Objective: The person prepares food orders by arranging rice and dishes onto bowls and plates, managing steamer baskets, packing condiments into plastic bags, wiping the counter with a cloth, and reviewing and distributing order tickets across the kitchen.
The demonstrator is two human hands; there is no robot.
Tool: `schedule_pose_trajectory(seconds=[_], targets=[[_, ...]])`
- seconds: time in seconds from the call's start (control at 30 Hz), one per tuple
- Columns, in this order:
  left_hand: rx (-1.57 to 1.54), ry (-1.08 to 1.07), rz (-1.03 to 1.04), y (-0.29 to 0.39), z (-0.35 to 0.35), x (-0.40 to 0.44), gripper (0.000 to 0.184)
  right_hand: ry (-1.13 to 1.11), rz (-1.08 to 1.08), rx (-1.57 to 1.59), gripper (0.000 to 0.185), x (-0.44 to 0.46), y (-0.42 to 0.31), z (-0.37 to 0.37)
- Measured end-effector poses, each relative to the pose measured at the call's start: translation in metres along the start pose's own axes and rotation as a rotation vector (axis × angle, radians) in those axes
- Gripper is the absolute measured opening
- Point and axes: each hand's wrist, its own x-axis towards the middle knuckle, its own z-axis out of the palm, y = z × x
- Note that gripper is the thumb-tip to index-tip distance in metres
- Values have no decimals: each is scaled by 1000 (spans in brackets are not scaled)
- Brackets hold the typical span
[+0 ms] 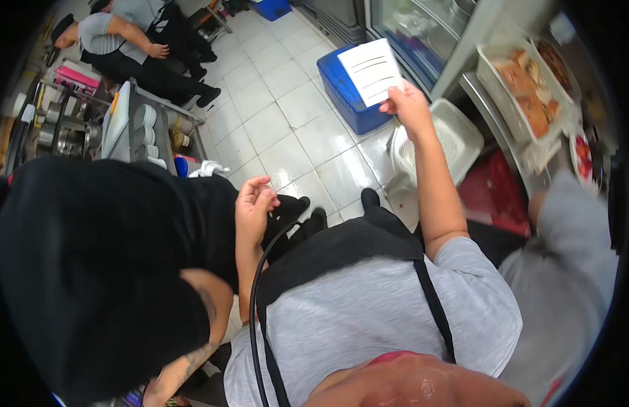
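Note:
A white paper slip (372, 71) with several dark lines across it is pinched by its lower right corner in my right hand (408, 108). That arm reaches forward, with the slip above a blue bin (345, 88). My left hand (254, 203) is raised in front of my black apron (328, 268), its fingers loosely curled and nothing visible in it. Close beside that hand is a person in black clothing (124, 258) on the left.
White plastic crates (457, 136) stand on the floor right of the bin. A basket of bread-like pieces (484, 64) rests on the right counter, where another person in grey (565, 271) works. Two people stand far left, near a rack with stacked bowls (145, 129). Tiled floor (294, 122) lies between.

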Motion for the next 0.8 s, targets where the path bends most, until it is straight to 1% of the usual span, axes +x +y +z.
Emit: schedule_pose_trajectory(seconds=[0.07,0.17,0.2,0.27,0.37,0.4,0.47,0.5,0.6,0.67,0.8], targets=[[-23,133,18,4,-10,23,21,26,18,29,16,42,-11,-5],[22,258,15,10,-16,49,20,42,40,39,17,100,-17,5],[9,290,3,8,-16,53,19,4,49,29,17,118,-10,3],[-27,375,-44,4,-25,62,18,-27,75,54,18,145,-1,25],[-71,555,-110,-7,-49,76,17,-169,189,26,19,182,20,73],[-79,604,-117,-14,-58,79,17,-238,211,-22,19,194,33,88],[-124,715,-108,-30,-68,80,16,-368,243,-1,18,208,56,122],[-132,764,-148,-33,-73,83,16,-432,267,-18,17,216,65,143],[-195,832,-111,-50,-105,96,14,-648,315,-66,15,238,85,223],[-274,911,-104,-51,-117,109,16,-786,309,-74,16,253,87,268],[-369,1007,-55,-53,-173,142,17,-984,250,-128,17,288,81,360]])
